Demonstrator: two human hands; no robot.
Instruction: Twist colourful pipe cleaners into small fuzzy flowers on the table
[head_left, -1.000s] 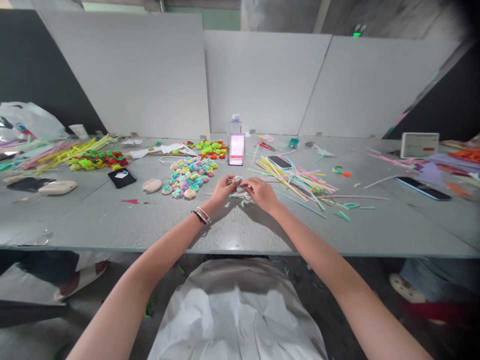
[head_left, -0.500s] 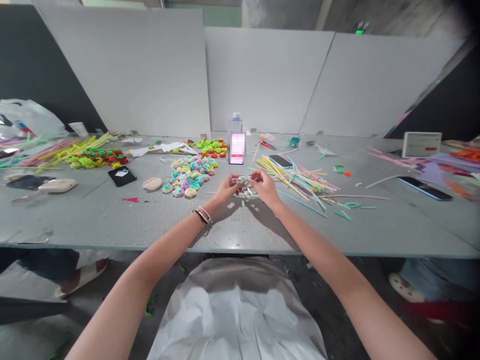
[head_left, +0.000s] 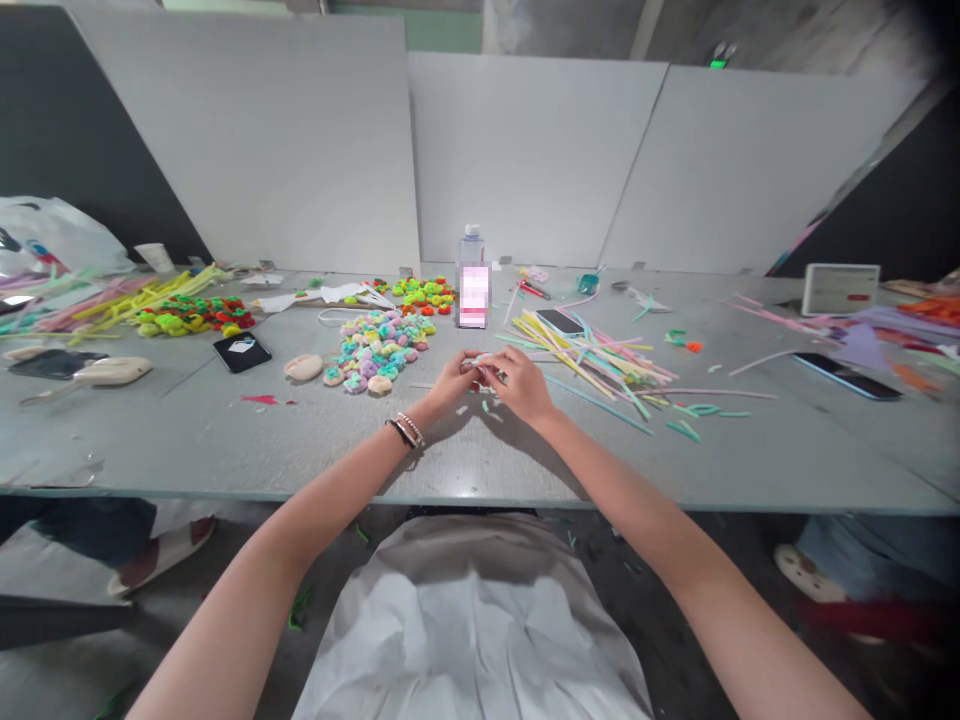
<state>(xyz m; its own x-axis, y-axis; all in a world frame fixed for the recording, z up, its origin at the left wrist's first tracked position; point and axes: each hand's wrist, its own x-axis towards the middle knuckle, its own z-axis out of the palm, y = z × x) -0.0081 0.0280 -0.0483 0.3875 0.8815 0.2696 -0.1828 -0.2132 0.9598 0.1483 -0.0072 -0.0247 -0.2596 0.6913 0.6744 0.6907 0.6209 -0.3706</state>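
Yellow, pink and green fuzzy stems (head_left: 142,305) lie in a loose spread at the far left of the grey surface (head_left: 247,455), with a pile of red, green and yellow twisted fuzzy pieces (head_left: 191,315) just beside them. Next come a flat black rectangular object (head_left: 241,350) and a rounded beige object (head_left: 304,368), then a large heap of small pastel fuzzy pieces (head_left: 375,345), rolled or curled into compact shapes. These look already formed, so I judge a good share of the work done.

Near that heap's right side, the left hand (head_left: 455,378) has its grip closed at the fingertips on a small pale fuzzy piece (head_left: 484,362). The piece sits between both hands, in front of a lit phone (head_left: 473,297) standing before a clear plastic bottle (head_left: 472,240). From its other side, the right hand (head_left: 521,383) pinches the same piece, thumb and fingers drawn together. It seems only part-shaped, though the fingers hide too much to tell how nearly finished it is.

Farther right, straight pastel fuzzy stems (head_left: 600,362) lie crossed in a bundle beneath a dark-screened phone (head_left: 559,322), apparently unworked, with short green offcuts (head_left: 682,431) beyond.
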